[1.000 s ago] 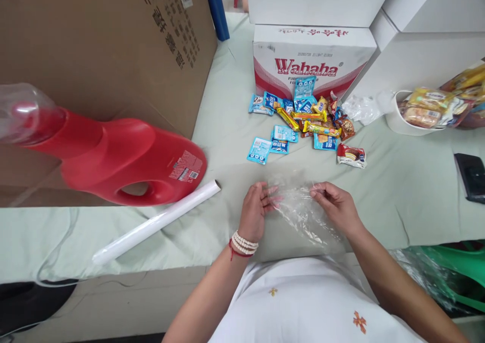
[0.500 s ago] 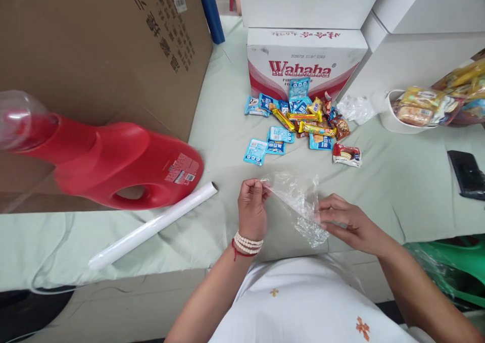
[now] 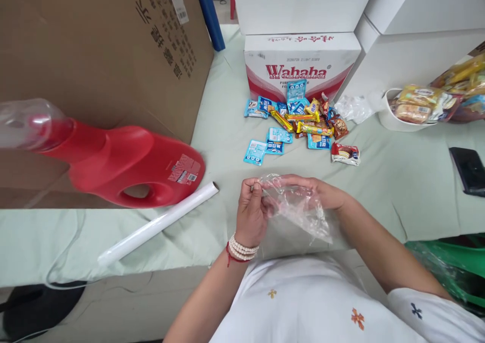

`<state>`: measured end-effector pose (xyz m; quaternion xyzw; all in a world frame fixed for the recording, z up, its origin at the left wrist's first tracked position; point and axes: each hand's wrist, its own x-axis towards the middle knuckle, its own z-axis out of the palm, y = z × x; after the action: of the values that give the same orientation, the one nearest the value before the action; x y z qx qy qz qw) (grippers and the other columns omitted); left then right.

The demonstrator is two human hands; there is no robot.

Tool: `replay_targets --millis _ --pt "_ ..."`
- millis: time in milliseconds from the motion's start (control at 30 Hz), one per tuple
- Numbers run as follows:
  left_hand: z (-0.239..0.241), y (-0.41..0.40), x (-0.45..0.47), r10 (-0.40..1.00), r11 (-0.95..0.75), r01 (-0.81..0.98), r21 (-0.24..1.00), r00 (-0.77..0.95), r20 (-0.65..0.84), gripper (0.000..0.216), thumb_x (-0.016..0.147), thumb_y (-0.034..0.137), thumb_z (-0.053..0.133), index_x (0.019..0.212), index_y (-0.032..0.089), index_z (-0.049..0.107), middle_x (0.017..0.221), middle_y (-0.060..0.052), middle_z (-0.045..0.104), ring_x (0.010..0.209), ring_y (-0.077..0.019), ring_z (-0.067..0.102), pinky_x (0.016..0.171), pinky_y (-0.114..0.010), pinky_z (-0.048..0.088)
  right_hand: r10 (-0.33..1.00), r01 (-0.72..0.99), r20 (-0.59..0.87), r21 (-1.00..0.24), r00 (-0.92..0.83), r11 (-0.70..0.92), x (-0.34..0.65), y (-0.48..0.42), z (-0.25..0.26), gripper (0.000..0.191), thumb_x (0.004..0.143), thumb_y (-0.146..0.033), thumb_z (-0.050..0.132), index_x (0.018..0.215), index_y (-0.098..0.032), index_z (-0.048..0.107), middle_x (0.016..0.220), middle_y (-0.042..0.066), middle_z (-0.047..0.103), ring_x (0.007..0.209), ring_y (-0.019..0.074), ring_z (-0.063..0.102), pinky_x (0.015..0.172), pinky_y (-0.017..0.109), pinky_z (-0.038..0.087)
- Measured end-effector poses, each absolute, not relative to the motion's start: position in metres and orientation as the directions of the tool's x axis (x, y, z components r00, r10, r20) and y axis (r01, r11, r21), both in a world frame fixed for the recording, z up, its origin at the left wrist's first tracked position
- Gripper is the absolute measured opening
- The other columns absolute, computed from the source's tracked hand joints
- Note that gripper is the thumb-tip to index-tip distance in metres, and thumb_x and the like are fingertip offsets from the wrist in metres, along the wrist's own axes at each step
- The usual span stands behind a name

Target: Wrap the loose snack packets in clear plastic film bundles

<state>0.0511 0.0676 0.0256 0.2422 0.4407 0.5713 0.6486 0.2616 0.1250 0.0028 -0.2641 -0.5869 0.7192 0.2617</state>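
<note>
Fingers of the left hand (image 3: 251, 212) pinch shut on the rim of a clear plastic bag (image 3: 303, 214), held just above the near table edge (image 3: 379, 201). The right hand (image 3: 322, 194) shows through the film with fingers stretched out; whether it grips, I cannot tell. Snack packets (image 3: 299, 123) lie beyond, and a white roll (image 3: 159, 222) sits to the left.
</note>
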Motion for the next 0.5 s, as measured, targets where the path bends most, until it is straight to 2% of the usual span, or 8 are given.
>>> replay_targets --millis 33,100,167,267,333,433,500 --pt "0.024 0.068 0.048 0.96 0.195 -0.526 0.828 -0.072 -0.271 0.038 0.086 0.053 0.075 0.095 0.025 0.051 0.085 0.006 0.066 0.058 -0.0058 0.061 0.05 -0.016 0.045 0.689 -0.104 -0.037 -0.981 -0.724 -0.161 0.254 0.121 0.001 0.059 0.074 -0.042 0.089 0.129 -0.027 0.071 0.147 0.009 0.057 0.135 0.028 0.054 0.111 0.042 0.045" --pt "0.02 0.071 0.042 0.968 0.107 -0.511 0.853 -0.14 -0.206 0.034 0.086 0.049 0.076 0.091 0.023 0.055 0.082 0.005 0.064 0.073 -0.0072 0.064 0.066 -0.017 0.051 0.738 -0.155 0.0 -0.978 -0.675 -0.143 0.246 0.116 -0.002 0.035 0.078 -0.044 0.085 0.105 -0.022 0.078 0.128 0.01 0.067 0.118 0.0245 0.064 0.101 0.038 0.051" --pt "0.017 0.076 0.035 0.974 0.049 -0.494 0.868 -0.17 -0.152 0.031 0.086 0.047 0.076 0.09 0.022 0.057 0.086 0.003 0.066 0.083 -0.0091 0.065 0.076 -0.019 0.052 0.793 -0.143 -0.017 -0.981 -0.609 -0.131 0.248 0.116 -0.004 0.028 0.081 -0.046 0.083 0.087 -0.019 0.077 0.106 0.008 0.072 0.097 0.0207 0.068 0.088 0.034 0.054" --pt "0.017 0.088 0.025 0.985 0.024 -0.505 0.863 -0.136 -0.107 0.029 0.089 0.046 0.074 0.091 0.023 0.056 0.086 0.002 0.07 0.08 -0.0106 0.066 0.077 -0.023 0.053 0.853 -0.008 -0.062 -0.997 -0.518 -0.078 0.26 0.126 0.003 0.032 0.083 -0.048 0.079 0.087 -0.018 0.073 0.092 0.006 0.072 0.085 0.0189 0.067 0.079 0.032 0.054" --pt "0.026 0.098 0.02 0.991 -0.01 -0.523 0.852 -0.117 -0.06 0.027 0.09 0.043 0.074 0.09 0.023 0.056 0.081 0.003 0.068 0.071 -0.0095 0.064 0.072 -0.022 0.053 0.905 0.115 -0.023 -0.993 -0.424 0.029 0.269 0.135 0.018 0.032 0.086 -0.049 0.075 0.088 -0.018 0.071 0.087 0.004 0.071 0.079 0.0176 0.066 0.076 0.031 0.054" --pt "0.055 0.109 0.009 0.981 -0.188 -0.487 0.853 -0.126 0.145 0.018 0.092 0.036 0.072 0.089 0.024 0.059 0.077 0.004 0.064 0.064 -0.0081 0.059 0.061 -0.02 0.05 0.95 0.369 0.248 -0.879 -0.189 0.303 0.284 0.139 0.058 0.022 0.093 -0.042 0.069 0.093 -0.021 0.071 0.088 0.003 0.071 0.08 0.0176 0.067 0.076 0.031 0.054" --pt "0.082 0.109 0.0 0.917 -0.39 -0.382 0.838 -0.082 0.389 0.006 0.097 0.031 0.065 0.095 0.025 0.063 0.079 0.002 0.063 0.063 -0.0087 0.058 0.057 -0.02 0.048 0.856 0.553 0.513 -0.695 -0.067 0.46 0.296 0.13 0.087 0.01 0.094 -0.032 0.069 0.099 -0.024 0.072 0.095 0.003 0.073 0.087 0.0195 0.069 0.081 0.035 0.054"
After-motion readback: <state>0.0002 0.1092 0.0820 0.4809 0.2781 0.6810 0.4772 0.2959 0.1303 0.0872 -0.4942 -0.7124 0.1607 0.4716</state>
